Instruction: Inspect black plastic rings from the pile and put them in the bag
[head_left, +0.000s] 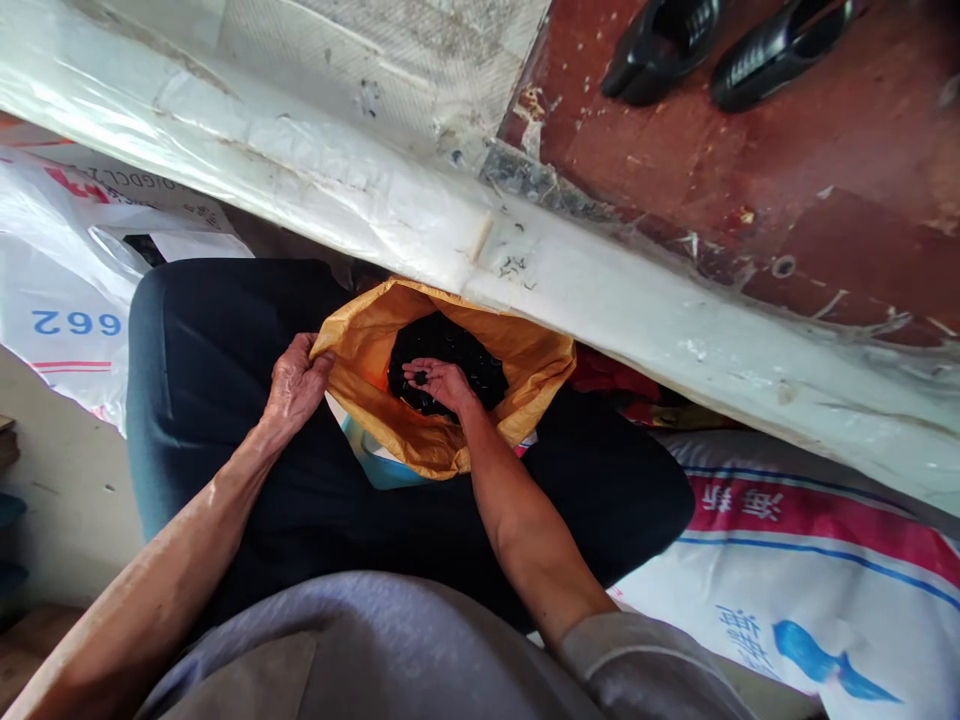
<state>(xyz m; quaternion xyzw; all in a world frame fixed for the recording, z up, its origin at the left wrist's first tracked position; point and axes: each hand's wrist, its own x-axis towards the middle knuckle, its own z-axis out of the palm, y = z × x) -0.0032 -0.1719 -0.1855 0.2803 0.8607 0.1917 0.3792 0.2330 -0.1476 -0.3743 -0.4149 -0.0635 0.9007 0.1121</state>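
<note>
An open yellow-orange woven sack point(360, 385) stands between my knees, its mouth spread wide. My left hand point(298, 378) is closed on the left edge of its rim, thumb and fingers pinching the material. Inside lies a heap of small black pieces point(431, 340), too small to tell their kind. My right hand point(442, 383) reaches into the sack over this heap, palm partly turned up. A small black piece point(421, 378) rests at its curled fingers. Part of a light blue container point(390, 470) shows beneath the sack.
A plastic-wrapped table edge point(420, 200) runs just beyond the sack. On the red-brown tabletop point(675, 200) lie two black plastic parts point(664, 50). White printed sacks lie on the left point(67, 290) and right point(810, 570) of my legs.
</note>
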